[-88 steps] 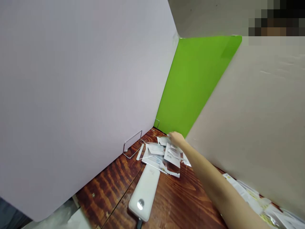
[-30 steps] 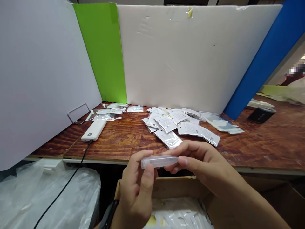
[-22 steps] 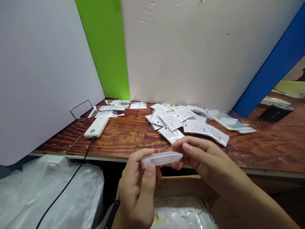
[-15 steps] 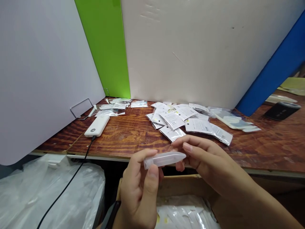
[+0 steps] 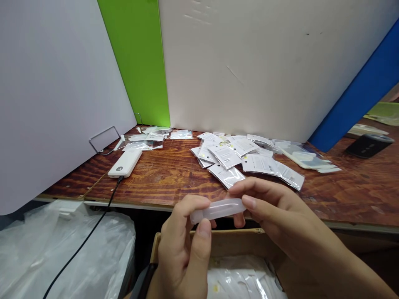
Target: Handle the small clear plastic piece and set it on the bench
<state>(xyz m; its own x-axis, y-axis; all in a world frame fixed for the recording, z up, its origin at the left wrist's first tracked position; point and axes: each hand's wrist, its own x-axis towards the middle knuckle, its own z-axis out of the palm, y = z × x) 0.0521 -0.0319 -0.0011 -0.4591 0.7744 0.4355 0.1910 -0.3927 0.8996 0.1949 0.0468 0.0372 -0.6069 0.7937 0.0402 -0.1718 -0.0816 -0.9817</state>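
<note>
A small, translucent whitish plastic piece, long and narrow (image 5: 222, 209), is held up over the front edge of the table. My left hand (image 5: 188, 245) pinches its left end between thumb and index finger. The thumb of my right hand (image 5: 271, 207) touches the other end, with the fingers curled behind it. Exactly what the piece is, I cannot tell. Just beyond the right hand lies a pile of flat white printed packets (image 5: 226, 155) in clear wrap. Below both hands, an open cardboard box (image 5: 240, 241) holds several white plastic-wrapped items (image 5: 243, 280).
A white power bank (image 5: 126, 163) with a black cable (image 5: 82, 236) lies on the wooden table (image 5: 174, 174). Clear sleeves (image 5: 145, 139) are behind it. Boards stand at the back and left. A black speaker (image 5: 370, 145) sits far right. A plastic-lined bin (image 5: 102, 249) stands lower left.
The right thumb has closed onto the right end of the plastic piece, whose pointed tip showed before. Both hands have shifted slightly right, and the piece has turned a little.
</note>
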